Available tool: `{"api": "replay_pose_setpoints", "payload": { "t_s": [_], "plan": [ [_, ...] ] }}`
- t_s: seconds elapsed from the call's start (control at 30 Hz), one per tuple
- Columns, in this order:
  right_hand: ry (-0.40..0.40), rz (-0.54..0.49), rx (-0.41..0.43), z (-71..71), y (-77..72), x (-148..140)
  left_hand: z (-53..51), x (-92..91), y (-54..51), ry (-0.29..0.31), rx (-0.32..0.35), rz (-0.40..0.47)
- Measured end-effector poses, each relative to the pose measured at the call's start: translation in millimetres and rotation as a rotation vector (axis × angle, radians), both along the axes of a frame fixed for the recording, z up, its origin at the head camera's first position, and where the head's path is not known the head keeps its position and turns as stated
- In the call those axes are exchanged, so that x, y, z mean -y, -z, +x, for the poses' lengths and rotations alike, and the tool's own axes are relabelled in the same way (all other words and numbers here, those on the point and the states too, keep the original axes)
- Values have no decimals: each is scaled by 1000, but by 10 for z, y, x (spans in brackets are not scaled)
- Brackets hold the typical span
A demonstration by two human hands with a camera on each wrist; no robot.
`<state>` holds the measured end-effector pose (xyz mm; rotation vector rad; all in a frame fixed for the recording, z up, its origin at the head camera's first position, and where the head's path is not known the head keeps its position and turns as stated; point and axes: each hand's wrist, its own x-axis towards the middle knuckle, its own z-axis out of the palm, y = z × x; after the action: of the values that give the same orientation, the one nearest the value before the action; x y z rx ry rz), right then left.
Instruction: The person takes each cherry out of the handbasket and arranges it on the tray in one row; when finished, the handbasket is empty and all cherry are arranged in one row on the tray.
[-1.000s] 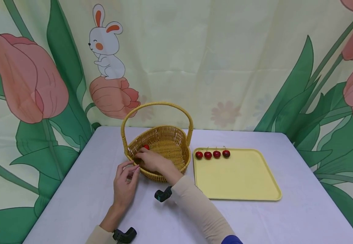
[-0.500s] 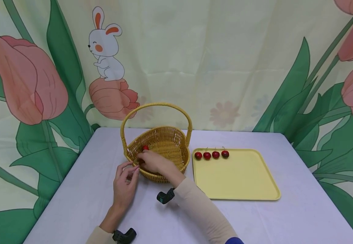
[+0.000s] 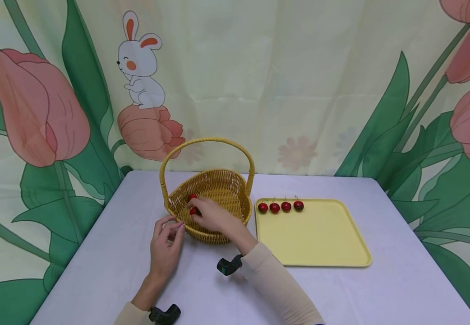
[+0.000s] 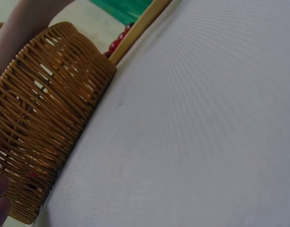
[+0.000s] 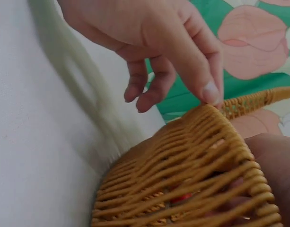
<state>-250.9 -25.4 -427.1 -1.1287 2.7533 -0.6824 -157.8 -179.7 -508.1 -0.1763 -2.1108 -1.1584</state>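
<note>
In the head view my right hand (image 3: 212, 218) is inside the wicker basket (image 3: 235, 189) and pinches a dark red cherry (image 3: 195, 211) at its fingertips. Another cherry (image 3: 192, 197) lies just behind that one, against the basket's left side. My left hand (image 3: 166, 248) stays at the front left of the basket; the right wrist view shows this left hand (image 5: 168, 47) pinching the wicker rim (image 5: 208, 113) between thumb and forefinger, the other fingers hanging loosely. Only blurred fingertips of it show at the lower left corner of the left wrist view.
A yellow tray (image 3: 312, 239) stands to the right of the basket, with a row of several cherries (image 3: 274, 208) along its back left edge. The basket's tall handle (image 3: 210, 139) arches over it. A printed curtain (image 3: 235, 90) hangs behind the white table (image 3: 97, 266).
My right hand has drawn a little to the right inside the basket, and a cherry now shows at its fingertips. The left hand keeps its place on the rim.
</note>
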Motion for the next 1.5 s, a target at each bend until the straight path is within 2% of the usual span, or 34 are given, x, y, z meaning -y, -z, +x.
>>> {"api": "replay_pose_setpoints", "payload": {
  "t_s": [0.2,0.7,0.93,1.23,1.5],
  "plan": [
    [7,-64,-38,24,-34,-144,-6,-2,0,-2,-12,-12],
    [63,-186,-37,118,-89,-511,3,-9,7,-17,29,8],
    [78,-227,-43,191,-137,-643,4,-3,6,-11,4,0],
    [79,-313,-104,247,-130,-814,1,-8,1,-1,4,3],
    [131,-385,-84,281,-118,-978,11,-4,-11,-3,5,-7]
  ]
}}
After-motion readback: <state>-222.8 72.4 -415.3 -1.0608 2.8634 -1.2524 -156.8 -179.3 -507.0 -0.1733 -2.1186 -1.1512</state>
